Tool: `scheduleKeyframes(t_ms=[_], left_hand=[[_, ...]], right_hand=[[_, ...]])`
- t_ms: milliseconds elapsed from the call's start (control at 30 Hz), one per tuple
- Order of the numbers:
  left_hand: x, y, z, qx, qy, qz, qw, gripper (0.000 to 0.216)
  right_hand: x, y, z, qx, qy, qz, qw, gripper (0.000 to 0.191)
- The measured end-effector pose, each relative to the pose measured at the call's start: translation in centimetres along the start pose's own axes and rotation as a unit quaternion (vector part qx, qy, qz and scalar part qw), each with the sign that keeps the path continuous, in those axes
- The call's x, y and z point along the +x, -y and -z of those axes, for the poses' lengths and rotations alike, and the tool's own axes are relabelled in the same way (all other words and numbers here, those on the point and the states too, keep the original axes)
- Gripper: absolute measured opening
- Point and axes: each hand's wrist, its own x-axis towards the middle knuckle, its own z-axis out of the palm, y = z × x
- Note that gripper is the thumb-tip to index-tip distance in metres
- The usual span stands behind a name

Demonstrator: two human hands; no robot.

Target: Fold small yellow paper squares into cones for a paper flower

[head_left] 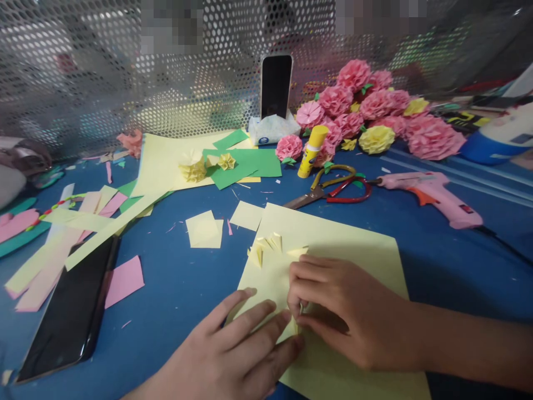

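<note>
A pale yellow paper sheet [375, 261] lies under both hands on the blue table. My right hand [350, 311] is closed in a pinch at a small folded yellow paper piece [296, 326], mostly hidden by the fingers. My left hand [245, 350] rests on the sheet with its fingers stretched out, the nearest fingertips beside that piece. Several little folded yellow paper pieces [272, 243] sit on the sheet beyond the hands. Yellow paper squares [205, 230] lie past its left edge.
Scissors [320, 191], a glue stick [311, 153] and a pink glue gun [437, 194] lie beyond the sheet. Pink paper flowers [353, 108] pile up behind. A phone [276, 86] stands against the perforated panel [200, 83]. Paper strips [79, 236] partly cover another phone [70, 316] at left.
</note>
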Motion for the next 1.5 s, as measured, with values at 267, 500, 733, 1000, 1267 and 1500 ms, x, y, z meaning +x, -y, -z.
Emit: scheduleKeyframes(t_ms=[267, 500, 733, 1000, 1267, 1500], left_hand=[[0.5, 0.1, 0.7, 0.004, 0.018, -0.009, 1.000, 0.035], [1.1, 0.3, 1.3, 0.011, 0.025, -0.010, 1.000, 0.033], [1.4, 0.1, 1.6, -0.002, 0.017, 0.008, 1.000, 0.028], [1.4, 0.4, 1.9, -0.034, 0.048, 0.006, 0.998, 0.032], [0.6, -0.1, 0.4, -0.030, 0.008, 0.030, 0.999, 0.034], [0.5, -0.3, 0.0, -0.038, -0.013, 0.040, 0.998, 0.033]], right_hand=[[-0.1, 0.0, -0.6, -0.043, -0.013, 0.004, 0.999, 0.009], [-0.1, 0.2, -0.6, -0.041, -0.013, 0.002, 0.999, 0.011], [-0.2, 0.0, -0.9, -0.051, -0.011, -0.001, 0.999, 0.011], [-0.4, -0.7, -0.5, -0.047, -0.048, 0.077, 0.995, 0.007], [-0.9, -1.6, 0.3, -0.202, -0.041, 0.251, 0.946, 0.028], [-1.0, -1.6, 0.5, -0.203, -0.051, 0.230, 0.950, 0.023]])
